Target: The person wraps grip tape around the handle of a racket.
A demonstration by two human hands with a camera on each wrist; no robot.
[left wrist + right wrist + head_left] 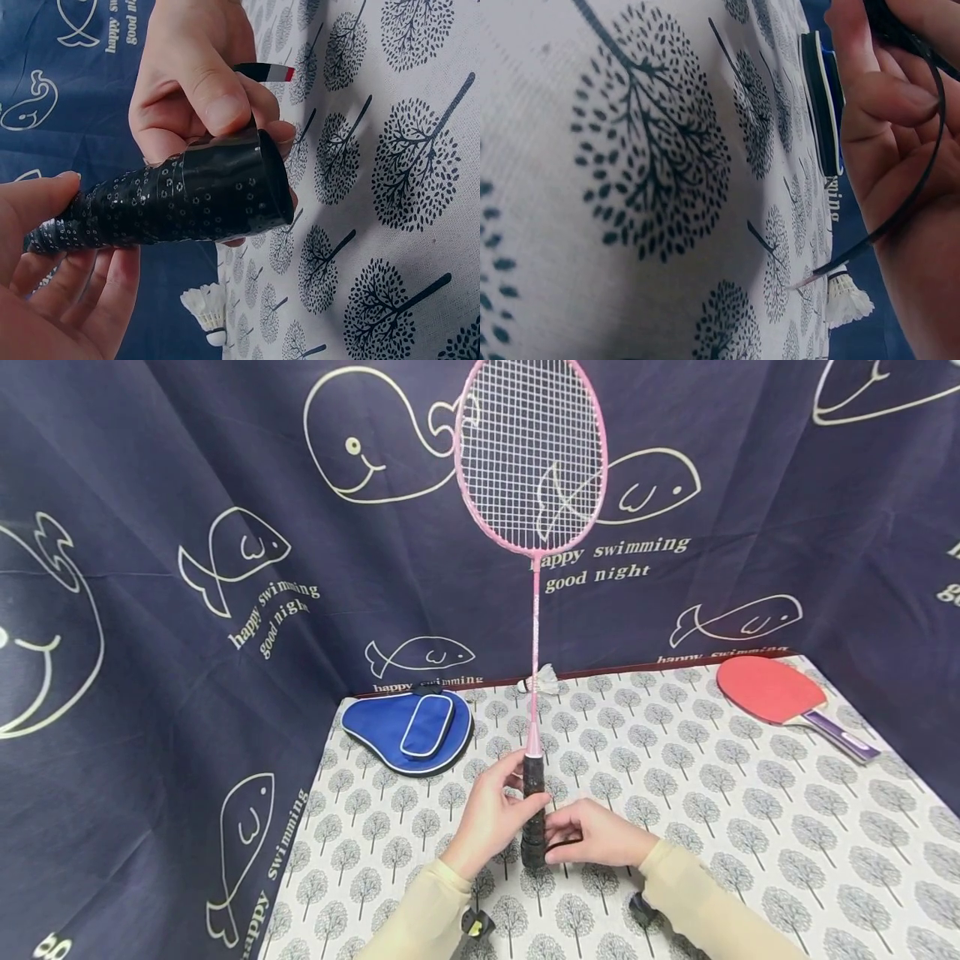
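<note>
Head view — racket handle [533, 810] upright between left hand [491, 814] grip, right hand [596, 835].

A pink racket [531, 460] with a black perforated grip [533, 814] is seen; a red paddle [772, 690], a blue case [408, 731] and a white tree-printed cloth [750, 827] are shown.

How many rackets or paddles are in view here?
2. A pink badminton racket stands upright at the table's middle, its black handle held by the left hand and right hand; a red table tennis paddle lies far right.
</note>
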